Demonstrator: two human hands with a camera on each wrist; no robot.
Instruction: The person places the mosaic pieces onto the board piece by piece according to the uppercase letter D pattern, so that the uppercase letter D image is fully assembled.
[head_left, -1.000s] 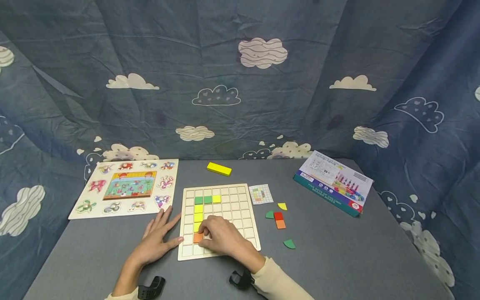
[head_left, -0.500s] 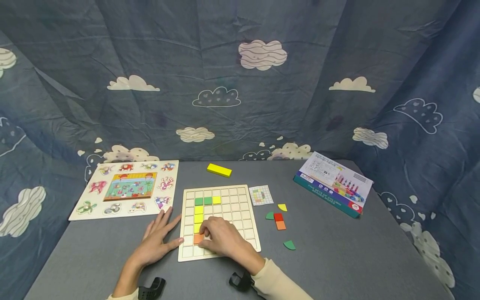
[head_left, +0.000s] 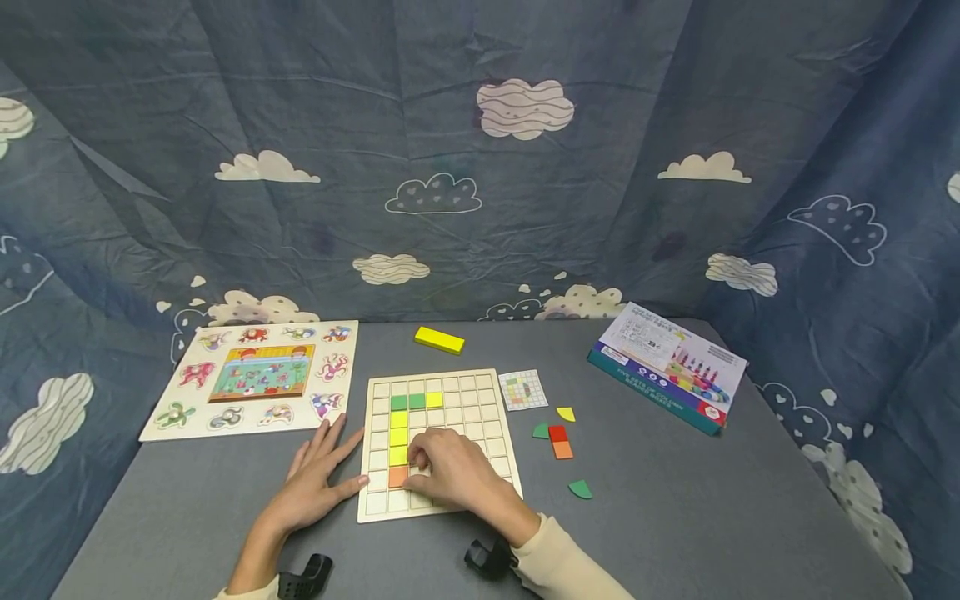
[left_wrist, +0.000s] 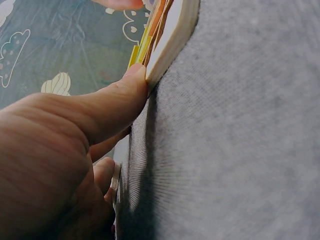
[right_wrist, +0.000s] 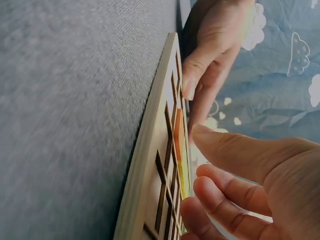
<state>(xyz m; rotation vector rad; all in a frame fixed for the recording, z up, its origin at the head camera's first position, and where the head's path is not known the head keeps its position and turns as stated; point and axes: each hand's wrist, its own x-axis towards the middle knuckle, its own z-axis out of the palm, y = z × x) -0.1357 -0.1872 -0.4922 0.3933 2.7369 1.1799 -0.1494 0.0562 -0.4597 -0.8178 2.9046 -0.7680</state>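
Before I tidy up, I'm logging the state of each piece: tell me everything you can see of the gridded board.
The gridded board is pale and wood-looking, with rounded corners and dark-edged square cells. It lies flat on the grey table. One row holds two green tiles and a yellow tile; from the leftmost green, three more yellow tiles and an orange tile run toward the person. The left hand touches its left edge with the thumb; the right hand is over it, hiding some cells.
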